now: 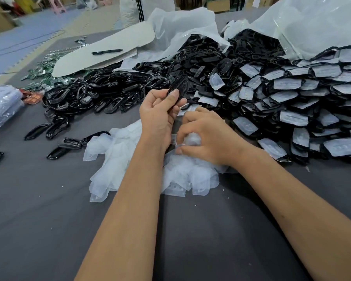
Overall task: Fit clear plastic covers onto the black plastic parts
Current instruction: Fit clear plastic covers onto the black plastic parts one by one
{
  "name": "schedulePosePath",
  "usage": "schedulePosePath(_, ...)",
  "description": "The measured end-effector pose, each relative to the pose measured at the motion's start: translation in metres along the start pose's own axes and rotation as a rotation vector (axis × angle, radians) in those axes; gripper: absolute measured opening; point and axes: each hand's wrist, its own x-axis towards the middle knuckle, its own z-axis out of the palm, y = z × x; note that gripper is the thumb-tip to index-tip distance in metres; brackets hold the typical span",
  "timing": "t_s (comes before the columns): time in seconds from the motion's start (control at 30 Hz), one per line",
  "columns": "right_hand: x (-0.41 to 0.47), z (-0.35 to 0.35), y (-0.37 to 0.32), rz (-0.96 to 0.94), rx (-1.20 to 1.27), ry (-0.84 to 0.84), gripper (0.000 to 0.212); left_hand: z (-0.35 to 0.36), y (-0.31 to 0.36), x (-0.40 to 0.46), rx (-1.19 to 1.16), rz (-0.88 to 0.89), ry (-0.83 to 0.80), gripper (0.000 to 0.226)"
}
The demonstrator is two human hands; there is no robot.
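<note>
Black part (177, 92) pinched in my left hand (160, 112) could slip while my right hand (207, 136) grips one clear cover (192, 139) below it.

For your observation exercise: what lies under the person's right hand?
Under the right hand lies a heap of clear covers on grey cloth; what its fingers grasp is hidden.

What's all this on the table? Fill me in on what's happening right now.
A person is fitting clear covers onto black plastic parts. The left hand holds one black part up, with no cover on it yet. The right hand reaches into the heap of clear covers on the grey table, fingers curled on one. Bare black parts are heaped to the left, and finished covered ones are stacked to the right.
</note>
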Motion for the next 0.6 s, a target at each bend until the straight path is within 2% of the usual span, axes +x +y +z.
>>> schedulePosePath(0.1,-0.001,0.003,-0.002,-0.013,0.070,0.117,0.015,0.000,0.000,-0.001,-0.001,-0.014,0.005,0.022)
schedulePosePath(0.2,-0.001,0.000,-0.002,0.037,0.237,0.348,0.012,-0.002,0.000,0.000,0.002,-0.021,0.011,0.022)
schedulePosePath(0.33,-0.002,-0.006,0.005,0.232,0.608,0.587,0.013,-0.001,-0.001,0.001,0.030,-0.023,0.008,0.019)
schedulePosePath(0.47,-0.002,-0.011,0.010,0.354,0.927,0.657,0.012,0.001,-0.001,0.001,0.075,-0.015,0.002,0.023)
schedulePosePath(0.6,0.001,-0.011,0.011,0.398,0.999,0.688,0.012,0.002,-0.002,0.000,0.153,0.000,-0.017,0.025)
